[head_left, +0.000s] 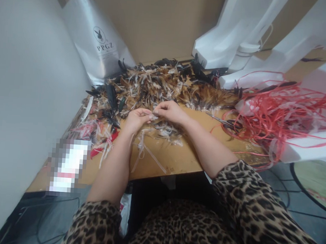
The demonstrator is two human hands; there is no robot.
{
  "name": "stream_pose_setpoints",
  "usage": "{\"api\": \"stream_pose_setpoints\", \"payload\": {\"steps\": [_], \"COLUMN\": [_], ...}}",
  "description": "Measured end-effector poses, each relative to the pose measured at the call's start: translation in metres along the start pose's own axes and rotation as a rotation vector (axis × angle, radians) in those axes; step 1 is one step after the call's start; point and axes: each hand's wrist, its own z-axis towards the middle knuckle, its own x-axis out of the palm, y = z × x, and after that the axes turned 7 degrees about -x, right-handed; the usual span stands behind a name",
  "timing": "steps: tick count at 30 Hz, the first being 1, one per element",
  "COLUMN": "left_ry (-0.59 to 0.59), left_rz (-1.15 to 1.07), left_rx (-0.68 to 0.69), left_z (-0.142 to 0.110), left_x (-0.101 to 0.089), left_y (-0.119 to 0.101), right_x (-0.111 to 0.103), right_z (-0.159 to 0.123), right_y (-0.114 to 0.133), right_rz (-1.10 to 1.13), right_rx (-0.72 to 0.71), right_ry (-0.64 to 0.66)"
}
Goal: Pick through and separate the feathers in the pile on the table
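Note:
Over a wooden table, my left hand and my right hand meet fingertip to fingertip. Both pinch a small pale bundle of feathers between them. Under the hands lies a little heap of whitish and brown feathers. A big pile of brown, black and cream feathers covers the table just beyond. A pale strip trails from under my left hand toward the table's near edge.
A tangle of red string spreads over the table's right side, with scissors beside it. White plastic bags stand at the back right and a silver bag at the back left. A wall closes the left.

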Motion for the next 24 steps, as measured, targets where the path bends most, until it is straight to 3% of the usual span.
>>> {"api": "stream_pose_setpoints", "payload": {"steps": [7, 17, 24], "left_ry": [-0.034, -0.112, -0.205], "left_rz": [0.103, 0.262, 0.498], "left_rx": [0.083, 0.23, 0.378], "left_z": [-0.003, 0.004, 0.004], "left_x": [0.005, 0.007, 0.005], "left_y": [-0.003, 0.003, 0.008], "right_x": [0.004, 0.012, 0.017], "right_z": [0.0, -0.002, -0.001], "right_y": [0.0, 0.001, -0.009], "right_rz": [-0.08, -0.388, -0.347], "right_rx": [0.013, 0.012, 0.061], "right_ry": [0.002, -0.03, -0.025]}}
